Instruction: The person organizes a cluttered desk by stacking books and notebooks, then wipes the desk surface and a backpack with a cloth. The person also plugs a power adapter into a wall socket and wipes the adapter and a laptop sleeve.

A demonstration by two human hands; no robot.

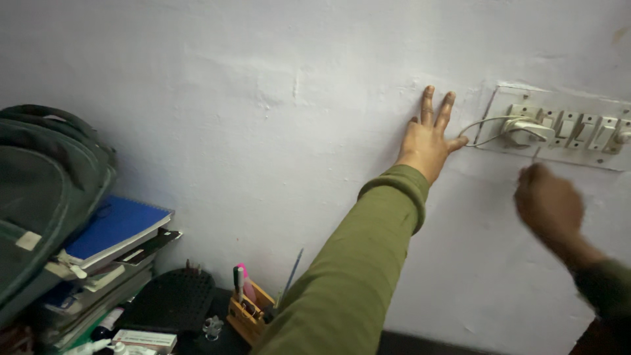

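I am bracing my left hand (430, 141) flat against the white wall (263, 98), fingers spread, its fingertips lying just beside the left edge of the switchboard (565, 154). My right hand (549, 204) is hanging below the board, blurred; it looks curled into a loose fist, and whether it is pinching the thin line running up from it I cannot tell. The white charger (529, 131) is sitting in a socket near the board's left end, its cable (483, 125) looping out toward my left fingertips.

Risks, as I judge them: a tug on the cable rather than on the charger body is likely to strain the cable or leave the plug half out; my left fingers are resting close enough to catch the loop; the neighbouring switches (591, 131) are standing near enough to be knocked. The backpack (46, 190), books (112, 233) and pen holder (246, 309) below are lying well apart
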